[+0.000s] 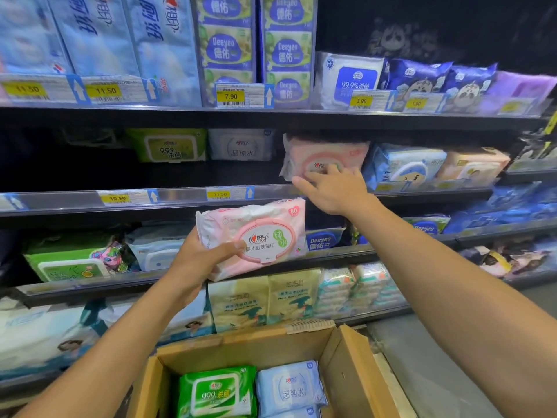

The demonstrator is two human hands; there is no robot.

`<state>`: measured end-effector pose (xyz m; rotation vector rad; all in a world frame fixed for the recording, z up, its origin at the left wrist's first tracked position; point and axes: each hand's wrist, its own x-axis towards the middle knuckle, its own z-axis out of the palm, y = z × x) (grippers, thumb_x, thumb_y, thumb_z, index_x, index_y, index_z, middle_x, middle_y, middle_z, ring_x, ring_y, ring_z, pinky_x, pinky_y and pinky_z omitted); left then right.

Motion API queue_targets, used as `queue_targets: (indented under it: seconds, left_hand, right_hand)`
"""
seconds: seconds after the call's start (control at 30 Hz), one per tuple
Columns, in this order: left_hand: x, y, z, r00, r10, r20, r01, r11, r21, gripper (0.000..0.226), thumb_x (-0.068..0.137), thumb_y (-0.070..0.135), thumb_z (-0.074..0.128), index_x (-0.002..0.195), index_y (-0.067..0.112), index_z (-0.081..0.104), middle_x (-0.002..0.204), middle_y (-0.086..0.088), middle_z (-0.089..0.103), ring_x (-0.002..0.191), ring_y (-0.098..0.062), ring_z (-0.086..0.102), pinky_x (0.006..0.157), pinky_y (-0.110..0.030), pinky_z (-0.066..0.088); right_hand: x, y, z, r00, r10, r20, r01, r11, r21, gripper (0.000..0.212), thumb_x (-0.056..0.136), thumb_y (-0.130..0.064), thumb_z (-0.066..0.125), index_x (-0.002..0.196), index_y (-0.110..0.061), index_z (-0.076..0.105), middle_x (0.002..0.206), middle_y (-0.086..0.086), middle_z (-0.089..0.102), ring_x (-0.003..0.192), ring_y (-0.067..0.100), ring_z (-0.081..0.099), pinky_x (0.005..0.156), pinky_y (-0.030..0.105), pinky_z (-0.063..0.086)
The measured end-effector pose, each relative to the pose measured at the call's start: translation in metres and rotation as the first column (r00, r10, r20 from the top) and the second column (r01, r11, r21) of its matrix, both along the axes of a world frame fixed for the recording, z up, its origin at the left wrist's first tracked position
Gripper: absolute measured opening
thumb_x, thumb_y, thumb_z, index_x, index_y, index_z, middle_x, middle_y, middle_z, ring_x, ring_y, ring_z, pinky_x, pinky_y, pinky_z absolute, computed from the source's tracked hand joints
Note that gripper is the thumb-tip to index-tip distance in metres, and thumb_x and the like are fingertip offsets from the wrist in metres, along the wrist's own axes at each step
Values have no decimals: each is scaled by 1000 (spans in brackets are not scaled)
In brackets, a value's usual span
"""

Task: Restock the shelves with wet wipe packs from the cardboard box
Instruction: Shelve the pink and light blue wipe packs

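Clasping pink pack (256, 236), left grip (196, 263); right grip (334, 191) splayed on shelved pack (325, 152)

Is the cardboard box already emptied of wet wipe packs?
No: a green pack and a pale blue pack lie inside the cardboard box.

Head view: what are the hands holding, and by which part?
Left hand grips a pink wipe pack by its left end; right hand only presses the shelved pink pack.
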<state>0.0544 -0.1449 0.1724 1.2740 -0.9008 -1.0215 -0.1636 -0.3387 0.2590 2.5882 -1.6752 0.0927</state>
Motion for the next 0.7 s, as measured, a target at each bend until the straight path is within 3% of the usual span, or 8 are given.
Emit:
queue_targets:
  seconds: [0.13, 0.33, 0.43, 0.5, 0.6, 0.7]
  left_hand:
    - [0, -2, 0, 1000, -12, 18, 12, 1000, 4, 57, 72, 23, 92, 120, 20, 62, 105, -2, 79, 88, -27, 64, 56, -29, 35]
    - [5, -6, -2, 998, -5, 57, 4, 1000, 27, 70, 61, 36, 93, 123, 22, 62, 109, 0, 79, 98, -28, 71, 61, -32, 43]
    - [10, -7, -6, 997, 9, 76, -12, 999, 32, 79, 53, 47, 90, 124, 23, 62, 111, -1, 78, 104, -34, 70, 67, -41, 50]
    - [12, -9, -9, 996, 6, 88, -9, 1000, 30, 79, 53, 47, 89, 124, 23, 62, 111, -1, 78, 106, -38, 70, 71, -42, 48]
    - [12, -11, -10, 996, 2, 89, -5, 999, 32, 78, 53, 45, 90, 123, 24, 63, 112, -1, 78, 112, -40, 69, 84, -56, 51]
    - [10, -12, -9, 995, -6, 97, 3, 999, 35, 72, 58, 40, 89, 124, 24, 62, 110, 1, 79, 101, -30, 72, 65, -39, 48]
  right_hand:
    - [2, -15, 11, 997, -57, -42, 61, 993, 102, 83, 91, -83, 2, 158, -42, 29, 167, 18, 21, 154, 40, 17, 123, 66, 0]
    - [14, -31, 12, 992, -70, -105, 86, 984, 156, 84, 91, -83, 3, 161, -41, 24, 170, 15, 12, 156, 39, 8, 122, 66, -3]
    - [20, -39, 12, 989, -91, -117, 113, 973, 202, 90, 90, -85, 3, 162, -35, 25, 171, 14, 14, 156, 39, 10, 123, 65, -1]
    - [22, -43, 14, 988, -104, -115, 128, 964, 232, 96, 87, -88, 3, 162, -32, 25, 171, 12, 14, 157, 38, 10, 124, 63, -1]
    - [25, -46, 19, 987, -107, -116, 134, 959, 250, 104, 80, -94, -1, 162, -34, 23, 172, 6, 13, 158, 36, 9, 123, 63, 0]
    - [27, -49, 20, 988, -116, -101, 139, 954, 265, 103, 77, -97, 1, 161, -41, 17, 172, 1, 7, 158, 35, 4, 123, 62, -2]
